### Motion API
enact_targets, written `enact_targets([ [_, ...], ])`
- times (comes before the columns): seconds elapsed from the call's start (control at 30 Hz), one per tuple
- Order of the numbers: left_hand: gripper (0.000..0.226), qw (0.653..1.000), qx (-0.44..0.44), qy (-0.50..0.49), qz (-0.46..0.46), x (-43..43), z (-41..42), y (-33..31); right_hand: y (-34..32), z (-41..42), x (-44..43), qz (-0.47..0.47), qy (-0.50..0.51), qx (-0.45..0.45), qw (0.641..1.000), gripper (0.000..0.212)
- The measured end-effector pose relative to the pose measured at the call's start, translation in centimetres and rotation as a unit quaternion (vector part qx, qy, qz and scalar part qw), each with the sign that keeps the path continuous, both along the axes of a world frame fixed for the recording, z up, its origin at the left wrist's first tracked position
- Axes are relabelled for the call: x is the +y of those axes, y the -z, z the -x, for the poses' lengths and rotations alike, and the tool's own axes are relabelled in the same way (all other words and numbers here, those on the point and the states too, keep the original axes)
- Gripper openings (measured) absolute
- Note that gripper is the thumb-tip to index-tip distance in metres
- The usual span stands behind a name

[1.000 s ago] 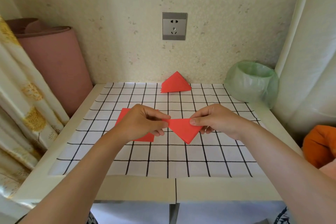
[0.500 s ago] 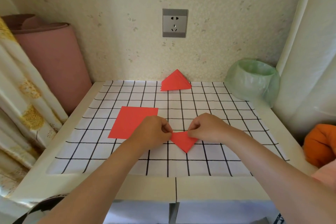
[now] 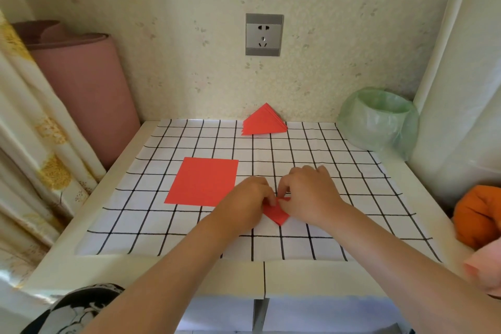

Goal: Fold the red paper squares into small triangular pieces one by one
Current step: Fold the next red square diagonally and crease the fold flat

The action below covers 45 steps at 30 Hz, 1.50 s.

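Your white table (image 3: 311, 276), grid-lined sheet (image 3: 151, 236) on top.
On the sheet you have: one flat red square (image 3: 202, 182), a stack of folded red triangles (image 3: 264, 120) at the back, a partly folded red piece (image 3: 276, 213); a green-bagged bowl (image 3: 379, 119) sits far right.

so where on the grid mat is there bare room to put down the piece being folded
Bare mat lies between the triangle stack and the hands, on the right toward the green-lined bin, and along the near edge. It is crowded mid-mat, where the flat red square adjoins the left hand and right hand.
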<state>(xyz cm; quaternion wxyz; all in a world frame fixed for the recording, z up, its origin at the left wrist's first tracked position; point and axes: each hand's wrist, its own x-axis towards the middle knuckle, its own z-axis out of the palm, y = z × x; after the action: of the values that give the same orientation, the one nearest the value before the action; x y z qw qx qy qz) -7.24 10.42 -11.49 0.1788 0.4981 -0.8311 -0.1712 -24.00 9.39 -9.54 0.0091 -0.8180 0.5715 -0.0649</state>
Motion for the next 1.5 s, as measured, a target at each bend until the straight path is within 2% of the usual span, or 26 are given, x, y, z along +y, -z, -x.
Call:
enact_targets([
  [0.13,0.011,0.998,0.013,-0.048,0.036,1.0,1.0,0.4,0.4,0.2,0.5,0.012,-0.019,-0.008,1.0,0.018],
  [0.33,0.02,0.996,-0.015,-0.081,0.041,1.6,1.9,0.4,1.5,1.7,1.7,0.067,-0.06,-0.014,0.996,0.017],
  [0.43,0.021,0.995,-0.027,-0.084,0.054,1.6,2.1,0.7,2.0,2.6,2.8,0.094,-0.074,-0.005,0.993,0.026],
  [0.67,0.007,0.998,0.034,-0.036,0.033,2.2,2.7,0.6,3.1,3.8,4.7,0.071,-0.065,-0.006,0.995,0.039],
  [0.77,0.011,0.998,0.034,-0.03,0.049,2.7,3.1,0.7,3.1,3.9,4.9,0.053,-0.055,-0.018,0.997,0.044],
  [0.93,0.013,0.996,0.014,-0.021,0.09,3.4,3.0,1.2,2.9,4.1,5.0,0.051,-0.042,-0.017,0.998,0.039],
  [1.1,0.021,0.993,-0.025,0.0,0.116,3.8,3.3,1.1,3.0,4.8,4.7,0.053,0.015,-0.024,0.998,0.037],
  [1.23,0.04,0.989,-0.083,0.009,0.123,3.9,3.6,1.2,3.0,5.6,4.0,0.032,0.066,-0.002,0.997,0.038],
  [1.33,0.045,0.984,-0.121,0.006,0.129,4.0,3.9,1.2,2.7,5.7,3.8,0.041,0.088,0.011,0.995,0.039],
  [1.5,0.047,0.985,-0.124,-0.009,0.122,4.0,4.2,1.2,3.1,5.3,3.9,0.061,0.081,0.008,0.995,0.037],
])
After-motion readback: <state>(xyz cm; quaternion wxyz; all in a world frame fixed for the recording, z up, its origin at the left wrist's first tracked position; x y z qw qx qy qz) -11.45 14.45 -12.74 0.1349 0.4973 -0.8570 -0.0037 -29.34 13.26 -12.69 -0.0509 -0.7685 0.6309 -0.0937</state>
